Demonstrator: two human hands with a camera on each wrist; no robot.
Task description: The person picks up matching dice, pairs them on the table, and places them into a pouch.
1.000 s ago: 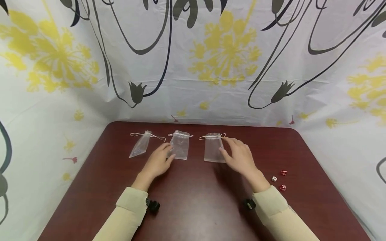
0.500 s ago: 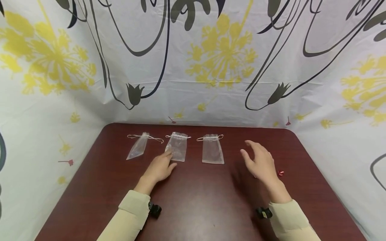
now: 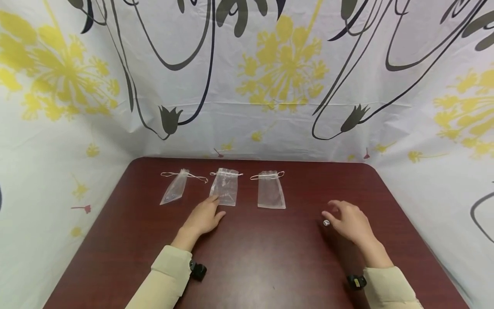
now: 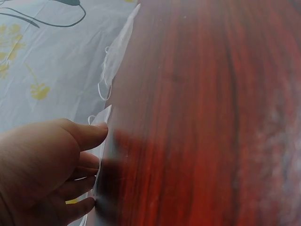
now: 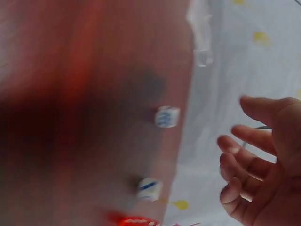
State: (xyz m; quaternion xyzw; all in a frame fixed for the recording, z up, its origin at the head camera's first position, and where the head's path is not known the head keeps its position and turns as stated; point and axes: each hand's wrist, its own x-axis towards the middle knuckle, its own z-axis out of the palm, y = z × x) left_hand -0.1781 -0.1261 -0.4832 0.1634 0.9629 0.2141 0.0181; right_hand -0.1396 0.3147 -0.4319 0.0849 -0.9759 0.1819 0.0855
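White die [image 3: 326, 223] on the right side of the tabletop [image 3: 270, 257], just beside the thumb of the right hand [image 3: 349, 221], with a gap between fingers and dice in the right wrist view. Also in that view, a second white die [image 5: 149, 189] with a blue mark, plus a shiny red piece [image 5: 138, 221] cut off by the frame, too partial to name. Right hand with thumb and loosely bent fingers apart, nothing held. Could set a die rolling through a stray brush of the thumb, given such small cubes. Farther left, left hand [image 3: 201, 218] with thumb and fingers spread apart, fingertips at the near left corner of the middle drawstring pouch [image 3: 227, 189]. Could drag or crease the thin, sheer material by pulling sideways. Left of it, left drawstring pouch [image 3: 175, 190], lying askew, with tiny bluish bits at the near end; between the hands, right drawstring pouch [image 3: 271, 193]. Possible snag from looped cords catching a passing finger. Past the far edge, flower-patterned cloth [image 3: 216, 107].
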